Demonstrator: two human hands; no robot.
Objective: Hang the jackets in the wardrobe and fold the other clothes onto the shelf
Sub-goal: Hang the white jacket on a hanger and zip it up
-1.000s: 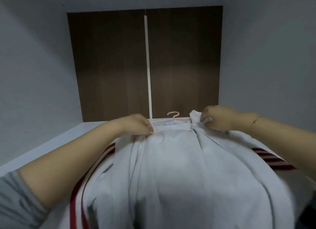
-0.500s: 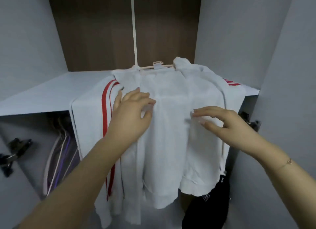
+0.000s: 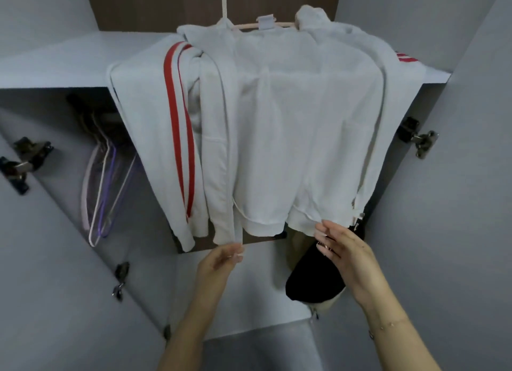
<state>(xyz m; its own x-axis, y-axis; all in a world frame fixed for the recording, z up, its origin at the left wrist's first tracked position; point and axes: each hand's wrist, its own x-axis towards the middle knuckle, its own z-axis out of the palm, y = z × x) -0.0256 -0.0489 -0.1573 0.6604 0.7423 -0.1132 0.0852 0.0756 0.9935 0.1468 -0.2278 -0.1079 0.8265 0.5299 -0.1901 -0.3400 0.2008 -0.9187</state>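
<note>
With fingers relaxed and holding nothing, the left hand (image 3: 219, 262) sits just under the jacket (image 3: 277, 121) hem; the right hand (image 3: 343, 248), likewise loose, touches the hem above a black garment (image 3: 310, 276). White jacket, red stripes, on a hanger (image 3: 266, 24), draped over the shelf (image 3: 55, 65) edge; spare hangers (image 3: 102, 182) lower left.

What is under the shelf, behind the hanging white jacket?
Left of the white jacket, empty hangers hang under the shelf. Below its hem, a black garment shows. The jacket covers whatever is directly behind it.
</note>
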